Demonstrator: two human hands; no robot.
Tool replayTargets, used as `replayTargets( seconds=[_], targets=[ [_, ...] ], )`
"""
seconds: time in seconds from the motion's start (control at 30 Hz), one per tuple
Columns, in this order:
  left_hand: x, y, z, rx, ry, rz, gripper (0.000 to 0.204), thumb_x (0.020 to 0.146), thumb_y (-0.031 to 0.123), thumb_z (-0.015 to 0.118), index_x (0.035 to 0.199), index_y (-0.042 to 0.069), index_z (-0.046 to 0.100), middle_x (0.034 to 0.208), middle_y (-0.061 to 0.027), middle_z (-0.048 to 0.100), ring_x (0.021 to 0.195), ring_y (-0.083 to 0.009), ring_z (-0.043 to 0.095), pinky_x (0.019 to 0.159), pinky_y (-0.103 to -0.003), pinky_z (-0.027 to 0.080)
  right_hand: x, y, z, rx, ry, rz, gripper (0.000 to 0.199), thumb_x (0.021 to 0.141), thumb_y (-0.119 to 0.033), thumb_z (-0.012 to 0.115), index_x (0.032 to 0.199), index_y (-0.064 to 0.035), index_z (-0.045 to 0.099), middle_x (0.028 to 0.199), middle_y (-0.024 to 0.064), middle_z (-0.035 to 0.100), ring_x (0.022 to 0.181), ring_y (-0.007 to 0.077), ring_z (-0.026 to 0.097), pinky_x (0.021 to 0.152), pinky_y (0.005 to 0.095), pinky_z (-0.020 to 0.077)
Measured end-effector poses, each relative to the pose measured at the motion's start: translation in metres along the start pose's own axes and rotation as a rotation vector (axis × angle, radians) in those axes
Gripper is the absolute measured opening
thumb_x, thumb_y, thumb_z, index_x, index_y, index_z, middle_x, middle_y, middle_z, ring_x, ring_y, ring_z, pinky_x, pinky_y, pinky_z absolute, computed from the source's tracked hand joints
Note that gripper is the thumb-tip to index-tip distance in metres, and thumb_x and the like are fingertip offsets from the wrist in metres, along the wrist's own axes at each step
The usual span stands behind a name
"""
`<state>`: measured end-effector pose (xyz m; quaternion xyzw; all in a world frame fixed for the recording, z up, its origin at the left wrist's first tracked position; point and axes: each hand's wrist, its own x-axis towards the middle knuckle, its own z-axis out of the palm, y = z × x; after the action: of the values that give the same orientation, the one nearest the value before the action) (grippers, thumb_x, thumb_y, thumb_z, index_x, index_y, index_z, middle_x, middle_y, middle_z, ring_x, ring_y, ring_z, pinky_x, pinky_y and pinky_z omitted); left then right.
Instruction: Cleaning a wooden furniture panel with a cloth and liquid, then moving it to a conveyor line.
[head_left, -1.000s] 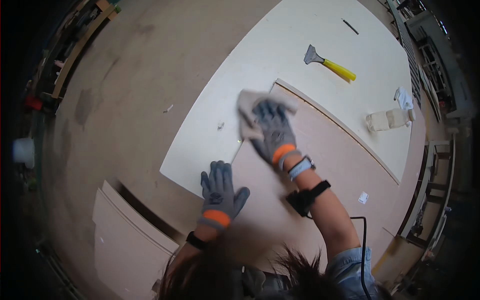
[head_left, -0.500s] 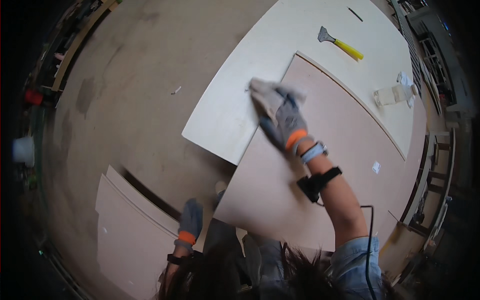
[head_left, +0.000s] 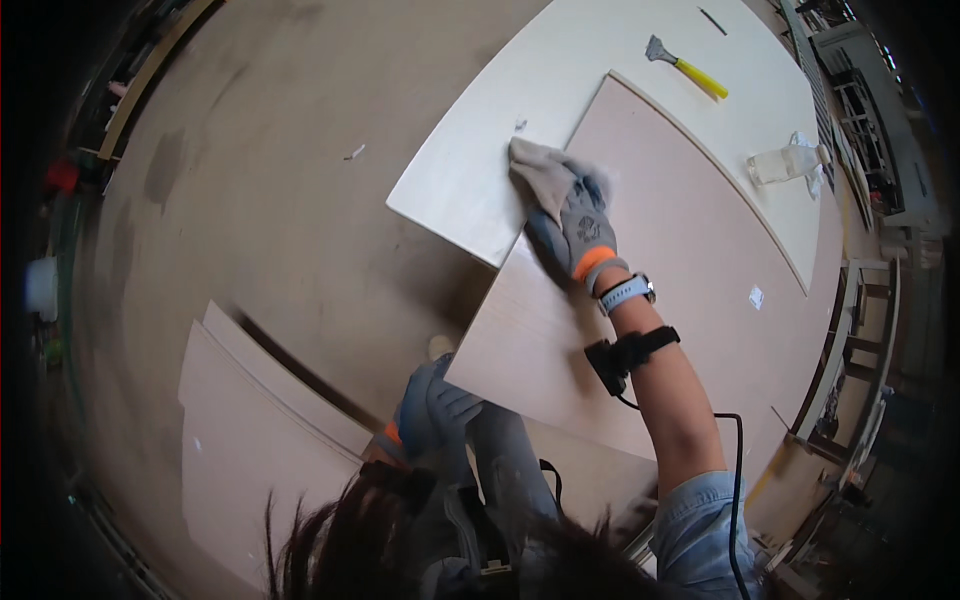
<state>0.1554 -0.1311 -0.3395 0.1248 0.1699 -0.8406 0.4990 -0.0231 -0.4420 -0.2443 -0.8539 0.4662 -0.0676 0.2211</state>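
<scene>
My right hand (head_left: 580,225), in a grey and blue work glove with an orange cuff, is closed on a beige cloth (head_left: 545,172). It presses the cloth across the left edge of a pinkish board (head_left: 690,220), where that board lies on a larger white panel (head_left: 450,180). Down by my legs, at the board's near left corner, is my gloved left hand (head_left: 425,410). How its fingers are held is not clear against the trousers. A small whitish scrap (head_left: 520,124) lies on the white panel just beyond the cloth.
A yellow-handled scraper (head_left: 690,70), a thin dark stick (head_left: 713,20) and a clear bottle (head_left: 785,165) lie on the white panel. A white label (head_left: 756,297) is on the pinkish board. More pinkish panels (head_left: 250,430) lie at lower left; shelving (head_left: 860,350) lines the right.
My left hand has moved right and up toward the board's near corner. My right hand with the cloth has shifted slightly on the surface. The boards sit somewhat higher in the view.
</scene>
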Motion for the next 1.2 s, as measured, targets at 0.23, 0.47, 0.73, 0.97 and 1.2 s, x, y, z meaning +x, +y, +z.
replayTargets(
  seconds=[0.23, 0.47, 0.73, 0.97, 1.2],
  targets=[
    [-0.015, -0.006, 0.009, 0.547, 0.195, 0.249, 0.067, 0.093, 0.052, 0.030, 0.135, 0.000, 0.037, 0.130, -0.0189, 0.048, 0.124, -0.0309, 0.043, 0.108, -0.046, 0.030, -0.134, -0.120, 0.079, -0.127, -0.164, -0.366, 0.068, 0.079, -0.035, 0.055, 0.140, -0.0104, 0.037, 0.141, 0.0143, 0.038, 0.135, 0.0311, 0.028, 0.114, 0.0432, 0.0106],
    [-0.066, -0.066, -0.027, 0.019, 0.542, 0.252, 0.061, 0.092, 0.052, 0.035, 0.122, 0.002, 0.051, 0.128, -0.0170, 0.052, 0.115, -0.0324, 0.053, 0.098, -0.044, 0.043, -0.131, -0.085, 0.045, -0.049, -0.138, -0.105, 0.063, 0.088, -0.039, 0.041, 0.133, 0.0045, 0.038, 0.140, 0.0202, 0.038, 0.131, 0.0346, 0.033, 0.112, 0.0444, 0.0153],
    [-0.098, -0.103, -0.103, 1.177, 0.377, 0.352, 0.040, 0.095, 0.043, 0.041, 0.109, 0.010, 0.058, 0.112, -0.0099, 0.057, 0.106, -0.0178, 0.054, 0.095, -0.031, 0.043, -0.092, -0.076, 0.073, -0.320, 0.143, -0.087, 0.065, 0.089, -0.046, 0.042, 0.142, -0.0092, 0.033, 0.149, 0.0145, 0.027, 0.140, 0.0324, 0.017, 0.115, 0.0445, 0.0056],
    [-0.084, -0.064, -0.042, 0.562, 0.660, 0.290, 0.043, 0.095, 0.043, 0.044, 0.116, 0.007, 0.052, 0.121, -0.0094, 0.052, 0.114, -0.0188, 0.048, 0.096, -0.030, 0.040, -0.179, -0.145, 0.115, -0.133, 0.078, -0.199, 0.069, 0.082, -0.044, 0.052, 0.139, -0.0083, 0.037, 0.147, 0.0131, 0.030, 0.139, 0.0328, 0.018, 0.115, 0.0466, 0.0067],
    [-0.010, -0.027, 0.053, 2.042, 0.820, 0.627, 0.070, 0.090, 0.049, 0.047, 0.139, 0.001, 0.032, 0.143, -0.0209, 0.034, 0.132, -0.0344, 0.032, 0.108, -0.042, 0.024, -0.324, -0.042, 0.115, -0.476, 0.097, 0.115, 0.075, 0.074, -0.044, 0.059, 0.136, -0.0067, 0.041, 0.144, 0.0163, 0.034, 0.138, 0.0349, 0.022, 0.114, 0.0492, 0.0104]
  ],
)
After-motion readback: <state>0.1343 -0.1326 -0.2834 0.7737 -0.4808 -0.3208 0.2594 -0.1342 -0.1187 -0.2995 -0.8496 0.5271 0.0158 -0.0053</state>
